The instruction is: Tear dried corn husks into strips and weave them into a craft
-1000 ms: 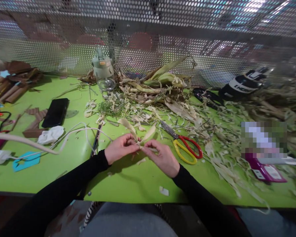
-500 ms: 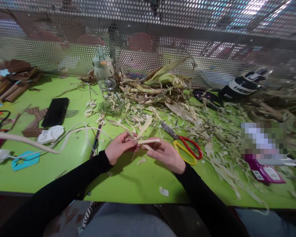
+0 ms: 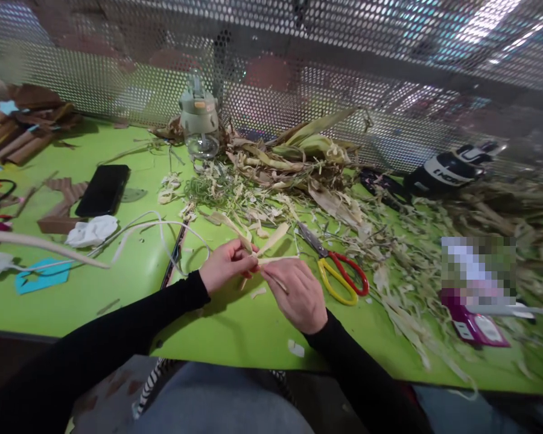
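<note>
Pale strips of corn husk (image 3: 274,238) fan out from a pinch point above the front of the green table (image 3: 235,334). My left hand (image 3: 230,265) is closed, thumb and fingers pinching the strips where they meet. Close beside it, my right hand (image 3: 298,294) is turned back-up with its fingers closed on a narrow husk strip that sticks out under the hand; its fingertips are partly hidden. Scissors (image 3: 339,271) with one red and one yellow handle loop lie to the right of my right hand, blades pointing away to the left.
Husk shreds (image 3: 235,193) cover the table behind, with a heap of dried husks (image 3: 294,150). A clear bottle (image 3: 201,120) stands at the back; a black bottle (image 3: 447,170) lies tilted right. Left are a phone (image 3: 103,190), white cable (image 3: 163,241) and blue tag (image 3: 43,276).
My right hand has rolled over from palm-side showing to back-up, moving slightly left and nearer to me. My left hand keeps its pinch. The whole view has tilted a little.
</note>
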The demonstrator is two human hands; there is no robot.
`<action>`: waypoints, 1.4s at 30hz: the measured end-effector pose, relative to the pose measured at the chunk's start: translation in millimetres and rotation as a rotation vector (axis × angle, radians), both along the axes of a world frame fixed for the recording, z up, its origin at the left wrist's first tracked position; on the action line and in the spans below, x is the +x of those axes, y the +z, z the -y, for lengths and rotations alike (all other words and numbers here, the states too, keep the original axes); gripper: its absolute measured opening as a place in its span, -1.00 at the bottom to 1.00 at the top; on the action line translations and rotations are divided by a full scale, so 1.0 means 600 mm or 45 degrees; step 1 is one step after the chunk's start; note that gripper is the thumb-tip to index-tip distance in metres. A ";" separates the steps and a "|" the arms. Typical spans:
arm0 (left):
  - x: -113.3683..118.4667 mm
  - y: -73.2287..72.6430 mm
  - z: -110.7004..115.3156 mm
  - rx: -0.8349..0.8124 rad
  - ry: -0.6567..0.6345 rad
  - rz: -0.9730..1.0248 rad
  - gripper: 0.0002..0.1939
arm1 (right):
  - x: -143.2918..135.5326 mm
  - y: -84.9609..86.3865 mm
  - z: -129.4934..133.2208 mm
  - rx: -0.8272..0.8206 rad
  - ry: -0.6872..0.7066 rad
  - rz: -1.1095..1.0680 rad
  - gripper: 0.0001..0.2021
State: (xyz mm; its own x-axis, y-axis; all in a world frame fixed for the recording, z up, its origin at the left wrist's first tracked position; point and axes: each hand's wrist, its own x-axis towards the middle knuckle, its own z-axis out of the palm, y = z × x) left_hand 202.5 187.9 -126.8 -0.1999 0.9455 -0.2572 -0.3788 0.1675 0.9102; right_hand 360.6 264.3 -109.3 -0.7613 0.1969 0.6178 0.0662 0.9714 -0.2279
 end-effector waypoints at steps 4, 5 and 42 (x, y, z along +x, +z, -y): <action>0.003 -0.005 0.002 0.016 -0.030 0.092 -0.68 | -0.002 -0.005 -0.001 -0.157 -0.134 0.021 -0.84; 0.003 -0.005 0.002 0.016 -0.043 0.110 -0.66 | -0.003 -0.006 -0.001 -0.203 -0.154 0.036 -0.82; 0.015 0.006 0.008 0.040 -0.106 -0.003 -0.70 | -0.006 -0.027 -0.009 -0.967 -0.222 0.029 -0.81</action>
